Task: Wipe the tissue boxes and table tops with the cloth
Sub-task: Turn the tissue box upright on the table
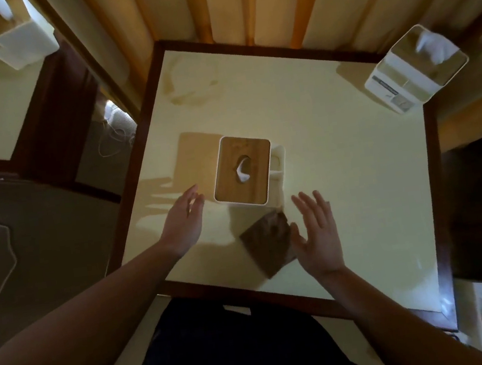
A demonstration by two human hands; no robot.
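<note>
Brown cloth beside right hand

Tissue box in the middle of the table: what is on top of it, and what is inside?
The tissue box has a wooden lid with an oval slot; a white tissue pokes out. The lid hides the remaining tissues. Neither hand touches it.

- Dim, warm yellowish indoor light
- Table top is the brightest area, with soft glare near its front right corner
- Center tissue box casts a shadow to the left; finger shadows lie left of the left hand
- Wide-angle bending at the edges
- Corners dark and blurred, especially the lower right
</note>
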